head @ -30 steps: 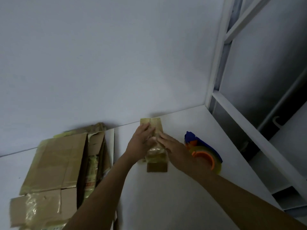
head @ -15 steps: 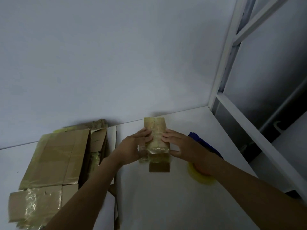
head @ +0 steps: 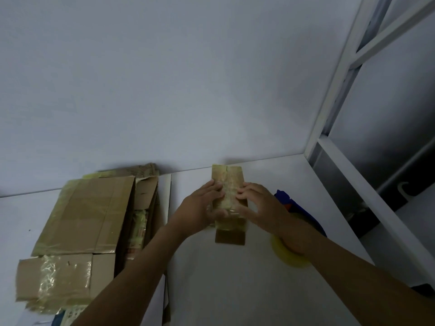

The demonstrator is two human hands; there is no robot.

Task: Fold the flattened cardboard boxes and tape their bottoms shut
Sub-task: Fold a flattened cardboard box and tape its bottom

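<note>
Lower left of the frame: flat boxes (head: 82, 215), brown, piled on a white table (head: 235, 290), streaked with glossy strips of old tape, crinkled on the nearest flap. Just right of the pile, more cardboard standing on edge, too dark to tell apart. Behind it all, a bare white wall (head: 164, 90).

Centre: 1 small box (head: 229, 178), upright on the table close to the wall, apart from the pile, with clear tape along its top seam and down over the near face. Held between 2 hands.

Left hand (head: 200, 209) against the box's left side, fingers nearly straight and laid flat on the top, thumb on the taped near face; pressing, not clenched.

Right hand (head: 261, 208) against the right side, fingers bent, tips on the top seam, thumb down on the near face, pinching the box's upper edge.

Right of centre, behind the right wrist: blue dispenser (head: 283, 196), mostly hidden, and a yellowish tape roll (head: 289, 258) showing below the forearm, on the table near the box.

Far right: white metal frame (head: 334, 85) rising from the table's corner, dark panels beyond.
</note>
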